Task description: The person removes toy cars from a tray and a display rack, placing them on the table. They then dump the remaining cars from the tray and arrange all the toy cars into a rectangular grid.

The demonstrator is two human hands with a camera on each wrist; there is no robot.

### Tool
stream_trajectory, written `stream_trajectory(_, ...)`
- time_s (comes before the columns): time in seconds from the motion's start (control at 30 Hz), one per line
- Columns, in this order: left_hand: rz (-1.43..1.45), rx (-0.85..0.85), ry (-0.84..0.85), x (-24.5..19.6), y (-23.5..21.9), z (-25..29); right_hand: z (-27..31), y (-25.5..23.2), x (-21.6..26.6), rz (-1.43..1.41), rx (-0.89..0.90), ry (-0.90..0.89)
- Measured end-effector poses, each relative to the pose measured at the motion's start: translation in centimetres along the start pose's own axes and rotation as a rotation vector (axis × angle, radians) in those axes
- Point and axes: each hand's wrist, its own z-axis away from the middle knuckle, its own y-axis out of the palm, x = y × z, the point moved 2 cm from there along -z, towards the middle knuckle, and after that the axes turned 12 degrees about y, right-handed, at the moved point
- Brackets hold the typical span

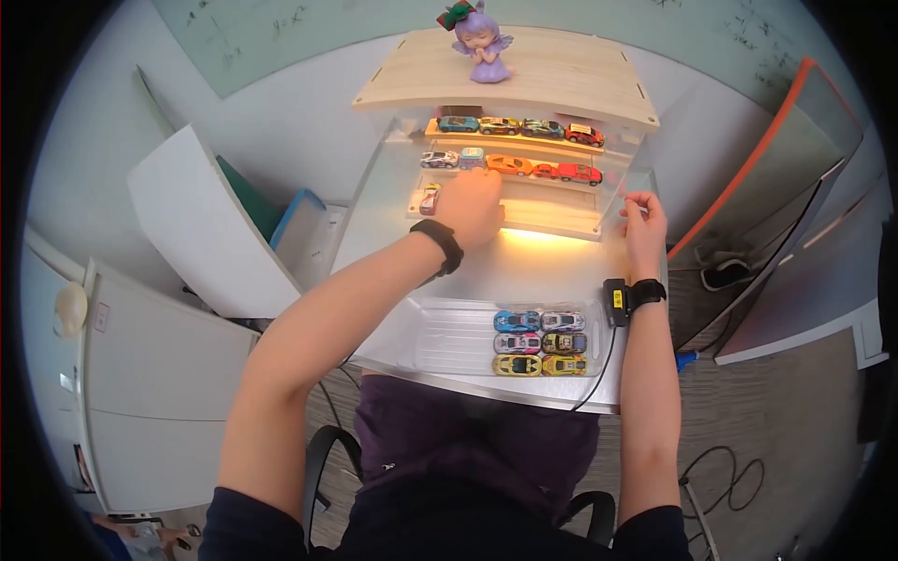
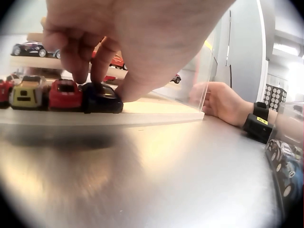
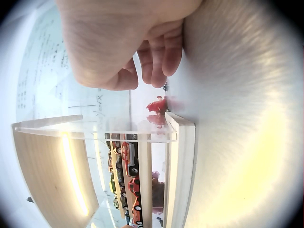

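Note:
My left hand (image 1: 472, 204) reaches to the bottom shelf of the lit display case and pinches a dark blue toy car (image 2: 102, 99). That car stands at the shelf's front, beside a red toy car (image 2: 65, 95) and a yellow-and-white one (image 2: 29, 93). In the head view my hand hides most of this row, leaving a single toy car (image 1: 429, 198) visible at its left end. My right hand (image 1: 645, 224) is just outside the case's clear right side panel (image 3: 142, 136), its fingers loosely curled around nothing.
More toy cars line the middle shelf (image 1: 561, 183) and the top shelf (image 1: 519, 140). A purple-haired figurine (image 1: 486, 47) stands on the wooden roof (image 1: 561, 70). Nearest me, a clear plastic tray (image 1: 449, 337) has several toy cars at its right end. A cable hangs from the right wrist device (image 1: 615, 301).

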Motion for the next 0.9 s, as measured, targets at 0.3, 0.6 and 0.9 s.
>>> stream_trajectory(0.3, 0.317, 0.071, 0.229, -3.0, -8.7, 1.3, 0.2, -0.1, 0.3, 0.051, -0.027, 0.005)
stream_trajectory(0.6, 0.122, 0.286, 0.745, -9.7, -10.1, 8.2, 0.4, 0.0, 0.8, 0.015, -0.023, 0.016)
stream_trajectory(0.9, -0.023, 0.27, 0.691, -11.2, -7.3, 8.5, 0.6, -0.1, 1.2, 0.061, -0.021, 0.026)
